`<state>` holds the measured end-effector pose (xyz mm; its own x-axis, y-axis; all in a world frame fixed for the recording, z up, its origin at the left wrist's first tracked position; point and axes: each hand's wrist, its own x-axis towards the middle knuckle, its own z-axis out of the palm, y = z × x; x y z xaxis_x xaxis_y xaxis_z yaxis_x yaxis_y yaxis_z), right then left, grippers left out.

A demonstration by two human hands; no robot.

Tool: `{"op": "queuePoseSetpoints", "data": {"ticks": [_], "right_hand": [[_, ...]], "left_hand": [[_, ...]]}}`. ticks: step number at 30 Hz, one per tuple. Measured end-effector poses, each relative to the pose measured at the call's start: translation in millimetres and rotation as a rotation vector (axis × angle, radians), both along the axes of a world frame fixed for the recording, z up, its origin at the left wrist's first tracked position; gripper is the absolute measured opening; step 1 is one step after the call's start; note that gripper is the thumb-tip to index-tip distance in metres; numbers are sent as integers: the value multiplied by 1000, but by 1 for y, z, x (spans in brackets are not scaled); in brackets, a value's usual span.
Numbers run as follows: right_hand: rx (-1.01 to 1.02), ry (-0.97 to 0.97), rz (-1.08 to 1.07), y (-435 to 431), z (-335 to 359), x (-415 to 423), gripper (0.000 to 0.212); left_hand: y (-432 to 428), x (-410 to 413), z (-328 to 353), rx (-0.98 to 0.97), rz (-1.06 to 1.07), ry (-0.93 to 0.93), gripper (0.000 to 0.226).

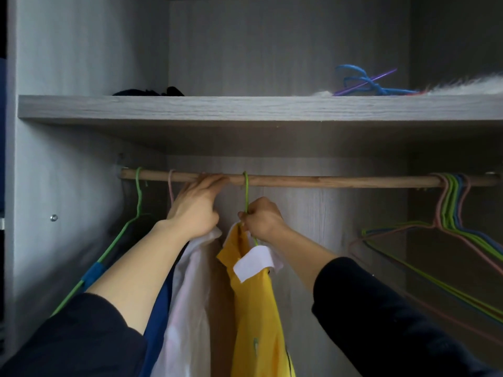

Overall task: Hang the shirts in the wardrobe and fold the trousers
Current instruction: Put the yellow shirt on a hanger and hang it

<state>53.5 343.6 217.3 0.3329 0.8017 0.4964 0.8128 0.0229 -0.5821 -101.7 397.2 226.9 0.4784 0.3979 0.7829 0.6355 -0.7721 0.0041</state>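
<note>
left hand fingers on rail, right hand pinching hanger

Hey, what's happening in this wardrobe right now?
A person is hanging shirts. The right hand pinches the neck of a green hanger carrying a yellow shirt, its hook over the wooden rail. The left hand rests on the rail above a white shirt. At the rail's right end hang empty hangers.

Yellow shirt with white collar on green wire hanger; plain white shirt; grey wood-grain wardrobe shelf; brown wooden rod.
</note>
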Motion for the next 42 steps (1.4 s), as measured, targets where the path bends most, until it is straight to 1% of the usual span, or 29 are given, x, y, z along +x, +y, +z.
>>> {"op": "queuePoseSetpoints", "data": {"ticks": [5, 8, 11, 13, 15, 17, 23, 25, 26, 29, 33, 36, 42], "right_hand": [[24, 43, 49, 18, -6, -14, 27], [55, 78, 87, 16, -12, -15, 31], [103, 113, 188, -5, -15, 1, 35], [138, 81, 154, -25, -16, 25, 33], [153, 44, 70, -47, -17, 52, 28], [155, -46, -42, -71, -16, 77, 25], [70, -535, -442, -150, -12, 133, 16], [61, -662, -554, -174, -11, 150, 14], [41, -705, -599, -185, -10, 159, 16], [-46, -786, -718, -211, -12, 184, 24], [-178, -881, -819, -228, -21, 209, 35], [-261, -956, -846, -229, -27, 217, 39], [-265, -988, -847, -225, -27, 217, 38]], "left_hand": [[-1, 2, -2, -31, -22, -36, 85], [-5, 1, 0, -47, 0, -21, 85], [-15, 1, 10, -64, 46, 4, 75], [-24, 8, 18, -71, 87, -42, 65], [-34, 26, 22, -62, 74, -94, 59], [-47, 54, 23, -53, 5, -93, 58], [-86, 144, 27, -29, -173, 20, 60], [-92, 166, 27, -45, -201, 37, 60], [-94, 176, 26, -58, -208, 48, 60], [-96, 195, 17, -32, -175, 45, 62], [-93, 203, 4, 47, -201, -118, 63], [-91, 206, 1, 73, -211, -150, 67], [-88, 206, 1, 85, -236, -172, 70]]}}
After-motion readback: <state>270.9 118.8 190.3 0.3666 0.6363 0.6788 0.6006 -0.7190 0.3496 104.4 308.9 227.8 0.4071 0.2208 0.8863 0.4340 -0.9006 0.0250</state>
